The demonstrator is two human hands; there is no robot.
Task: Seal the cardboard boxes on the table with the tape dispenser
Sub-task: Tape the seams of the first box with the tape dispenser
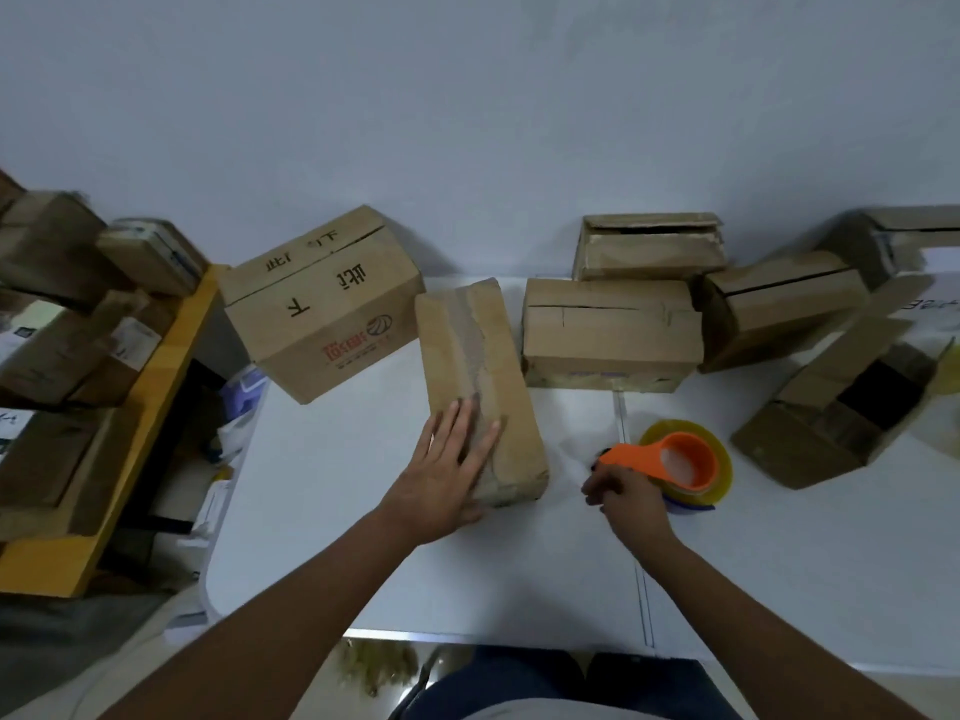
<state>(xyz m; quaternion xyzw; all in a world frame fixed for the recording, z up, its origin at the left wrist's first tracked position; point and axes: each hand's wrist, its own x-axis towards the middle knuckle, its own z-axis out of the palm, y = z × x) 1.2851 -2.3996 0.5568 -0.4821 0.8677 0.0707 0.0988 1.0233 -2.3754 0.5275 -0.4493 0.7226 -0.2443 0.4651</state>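
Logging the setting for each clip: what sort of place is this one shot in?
Probably a small packing or parcel-handling room. Several cardboard boxes crowd a white table against a bare wall, an orange tape dispenser lies ready, and more boxes are piled on a wooden shelf to the left.

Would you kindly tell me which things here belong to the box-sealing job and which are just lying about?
Job:
- taped box under left hand
- tape dispenser at right hand
- printed box
- open box
- slit box

Lying about:
- shelf boxes
- wooden shelf
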